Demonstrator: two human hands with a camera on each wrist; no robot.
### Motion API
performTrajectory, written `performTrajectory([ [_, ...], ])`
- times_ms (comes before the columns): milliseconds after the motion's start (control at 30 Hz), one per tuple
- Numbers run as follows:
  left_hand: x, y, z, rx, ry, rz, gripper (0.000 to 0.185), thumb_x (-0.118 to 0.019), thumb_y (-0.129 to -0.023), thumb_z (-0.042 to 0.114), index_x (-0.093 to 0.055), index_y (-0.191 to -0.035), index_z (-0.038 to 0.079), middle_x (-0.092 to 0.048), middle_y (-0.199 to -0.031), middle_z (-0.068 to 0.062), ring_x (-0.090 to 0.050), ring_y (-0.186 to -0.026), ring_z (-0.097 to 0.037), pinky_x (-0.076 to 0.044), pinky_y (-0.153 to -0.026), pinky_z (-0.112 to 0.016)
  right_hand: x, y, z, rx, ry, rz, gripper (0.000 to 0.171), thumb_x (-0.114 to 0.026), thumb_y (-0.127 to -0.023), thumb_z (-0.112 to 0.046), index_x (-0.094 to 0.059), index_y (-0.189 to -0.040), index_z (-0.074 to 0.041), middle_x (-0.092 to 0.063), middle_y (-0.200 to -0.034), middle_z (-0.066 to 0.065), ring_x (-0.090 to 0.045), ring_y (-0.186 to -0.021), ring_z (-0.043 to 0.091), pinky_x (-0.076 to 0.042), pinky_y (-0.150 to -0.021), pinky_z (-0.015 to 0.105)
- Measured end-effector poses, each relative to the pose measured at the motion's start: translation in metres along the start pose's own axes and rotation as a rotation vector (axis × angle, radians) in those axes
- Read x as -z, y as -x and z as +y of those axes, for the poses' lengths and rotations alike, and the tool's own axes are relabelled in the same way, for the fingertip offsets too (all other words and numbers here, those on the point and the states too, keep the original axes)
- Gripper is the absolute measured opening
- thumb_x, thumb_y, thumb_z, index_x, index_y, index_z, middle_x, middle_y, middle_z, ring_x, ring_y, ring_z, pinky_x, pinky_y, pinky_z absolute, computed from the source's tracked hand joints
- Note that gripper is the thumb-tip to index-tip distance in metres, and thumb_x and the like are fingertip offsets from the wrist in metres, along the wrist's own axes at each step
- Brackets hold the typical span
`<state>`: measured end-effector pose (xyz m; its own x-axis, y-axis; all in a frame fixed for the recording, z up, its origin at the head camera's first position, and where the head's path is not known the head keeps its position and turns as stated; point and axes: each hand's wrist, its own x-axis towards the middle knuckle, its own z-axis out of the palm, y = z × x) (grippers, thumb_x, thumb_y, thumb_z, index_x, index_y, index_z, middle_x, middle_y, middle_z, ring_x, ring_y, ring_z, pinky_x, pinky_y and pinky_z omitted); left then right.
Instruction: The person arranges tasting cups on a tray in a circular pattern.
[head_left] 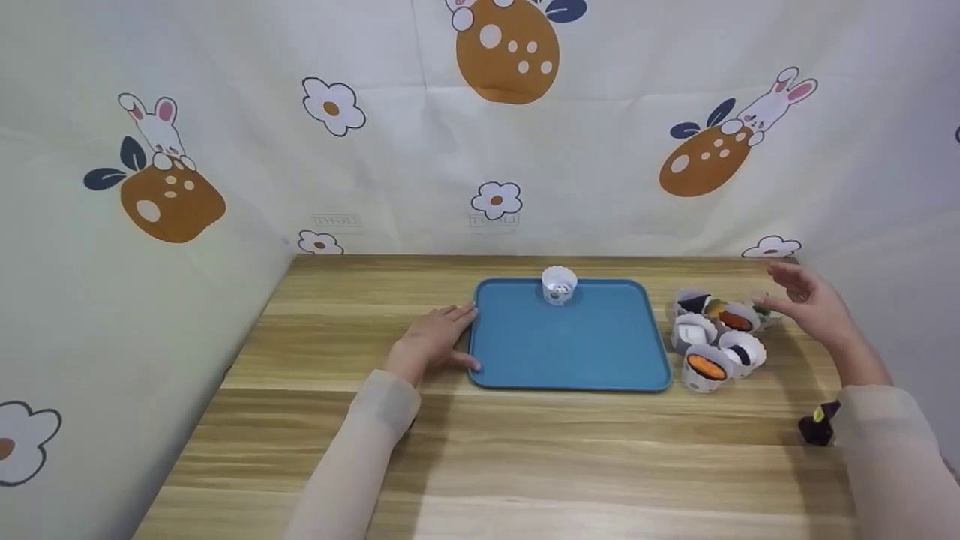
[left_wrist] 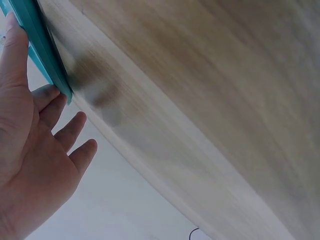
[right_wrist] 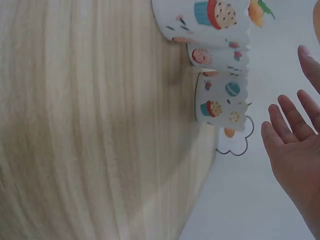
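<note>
Nearest the camera, bottom L, was the left sleeve, pale, w/ the left hand beyond it. That hand lay against the L edge of the blue tray – fingers fairly straight, thumb apart near the front corner, touching the rim rather than clasping it. The tray lay flat on the wooden table. Approx. midway along its back edge stood a white paper cup, contents too small to ID.

Just R of the tray was a cluster of cups, close-packed, w/ orange, white, dark & reddish bits inside. By its far R side was the right hand, thumb and fingers wide apart, nothing seen in it. Nearer, next to the right sleeve, sat a small black thing, ID unclear.

Step in hand, I'd judge: R reaching for a cup, L steadying the tray. Next move prob. called for lowering the R and narrowing it round one cup – lightly, as paper could crush & neighbours tip.
</note>
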<state>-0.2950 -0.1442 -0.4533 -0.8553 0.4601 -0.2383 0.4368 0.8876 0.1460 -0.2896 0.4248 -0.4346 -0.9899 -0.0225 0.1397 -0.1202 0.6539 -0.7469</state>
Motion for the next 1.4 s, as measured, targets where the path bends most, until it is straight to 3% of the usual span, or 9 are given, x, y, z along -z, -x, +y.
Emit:
performTrajectory([
  [367,0.001,0.002,0.001,0.021,0.035,-0.011,0.102,-0.069,-0.083,0.06,-0.022,-0.16,0.013,-0.019,-0.168,-0.003,-0.02,-0.155,-0.032,-0.02,-0.127,-0.05,0.001,0.0,0.021,-0.014,0.009,-0.057,0.078,-0.067,-0.096,-0.025,-0.024,-0.151,0.011,-0.031,-0.15,0.04,-0.031,-0.136,0.055,-0.028,-0.088,-0.01],
  [633,0.001,0.002,0.001,0.012,0.006,-0.011,0.103,-0.069,-0.082,0.061,-0.022,-0.16,0.012,-0.019,-0.168,-0.004,-0.021,-0.154,-0.033,-0.023,-0.126,-0.05,-0.003,0.0,0.034,-0.033,-0.056,-0.094,0.076,-0.065,-0.097,-0.017,-0.02,-0.151,0.012,-0.03,-0.151,0.038,-0.027,-0.138,0.06,-0.036,-0.104,0.006],
  [833,0.001,0.003,0.002,0.005,0.023,-0.002,0.102,-0.069,-0.083,0.06,-0.023,-0.16,0.012,-0.019,-0.168,-0.005,-0.021,-0.154,-0.034,-0.023,-0.125,-0.052,-0.002,-0.002,0.04,-0.061,-0.059,-0.113,0.069,-0.061,-0.099,-0.017,-0.024,-0.151,0.008,-0.034,-0.152,0.033,-0.034,-0.134,0.054,-0.038,-0.082,0.0],
  [967,0.002,0.004,0.003,0.014,0.03,-0.005,0.102,-0.07,-0.082,0.059,-0.023,-0.16,0.012,-0.019,-0.168,-0.005,-0.022,-0.154,-0.034,-0.023,-0.125,-0.052,-0.001,-0.002,0.039,-0.095,-0.048,-0.18,0.076,-0.059,-0.099,-0.016,-0.013,-0.152,0.015,-0.015,-0.154,0.045,-0.022,-0.137,0.064,-0.039,-0.116,0.037],
  [1033,0.002,0.004,0.003,0.016,0.033,-0.01,0.102,-0.07,-0.082,0.059,-0.023,-0.16,0.012,-0.019,-0.168,-0.004,-0.021,-0.154,-0.034,-0.023,-0.125,-0.053,-0.002,-0.003,0.037,-0.116,-0.031,-0.195,0.078,-0.061,-0.098,-0.016,-0.012,-0.152,0.014,-0.013,-0.154,0.045,-0.02,-0.138,0.065,-0.03,-0.117,0.061],
  [1067,0.002,0.003,0.003,0.017,0.031,-0.014,0.103,-0.07,-0.082,0.06,-0.022,-0.16,0.012,-0.018,-0.168,-0.004,-0.02,-0.154,-0.034,-0.022,-0.126,-0.052,-0.002,-0.003,0.036,-0.119,-0.026,-0.197,0.079,-0.061,-0.098,-0.016,-0.012,-0.152,0.015,-0.013,-0.154,0.045,-0.021,-0.138,0.065,-0.031,-0.115,0.062],
  [1167,0.002,0.002,0.003,0.017,0.036,-0.017,0.102,-0.07,-0.082,0.06,-0.022,-0.16,0.013,-0.018,-0.168,-0.004,-0.019,-0.155,-0.033,-0.021,-0.126,-0.051,-0.002,-0.004,0.035,-0.12,0.025,-0.191,0.078,-0.062,-0.098,-0.017,-0.015,-0.152,0.015,-0.017,-0.153,0.045,-0.028,-0.135,0.062,-0.046,-0.103,0.026],
  [1267,0.001,0.001,0.002,0.017,0.041,-0.018,0.103,-0.07,-0.082,0.06,-0.022,-0.16,0.013,-0.018,-0.168,-0.003,-0.018,-0.155,-0.032,-0.02,-0.127,-0.05,-0.003,-0.006,0.035,-0.103,0.061,-0.181,0.074,-0.061,-0.098,-0.015,-0.019,-0.15,0.017,-0.025,-0.149,0.046,-0.038,-0.129,0.056,-0.036,-0.075,0.002],
  [1400,0.0,-0.001,0.0,0.004,0.037,-0.013,0.103,-0.07,-0.082,0.06,-0.022,-0.16,0.013,-0.018,-0.168,-0.003,-0.019,-0.155,-0.032,-0.019,-0.127,-0.049,-0.005,-0.008,0.037,-0.086,0.078,-0.163,0.07,-0.061,-0.097,-0.012,-0.023,-0.146,0.02,-0.036,-0.14,0.046,-0.058,-0.098,0.006,-0.038,-0.071,0.0],
])
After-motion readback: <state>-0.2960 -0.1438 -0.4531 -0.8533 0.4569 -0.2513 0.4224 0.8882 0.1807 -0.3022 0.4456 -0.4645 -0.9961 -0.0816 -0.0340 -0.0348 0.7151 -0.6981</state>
